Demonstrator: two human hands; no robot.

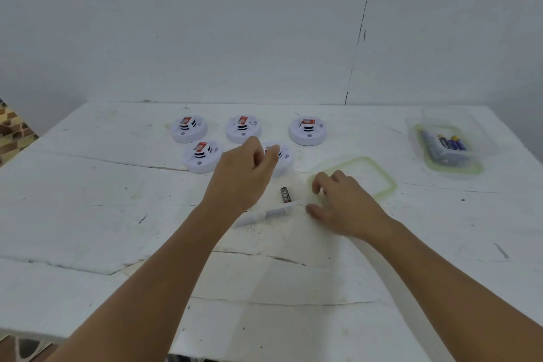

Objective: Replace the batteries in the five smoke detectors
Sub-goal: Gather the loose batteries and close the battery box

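A white bench [88,214] is seen, its painted top scuffed, speckled with dark marks and crossed by long cracks. A pale wall [205,23] is set behind it, marked by a dark dashed line running down its right part. At the far left edge, a patch of brown and yellow patterned floor [11,132] is shown beyond the bench. A white plastic tool [266,213], long and thin, is laid flat near the bench's middle.
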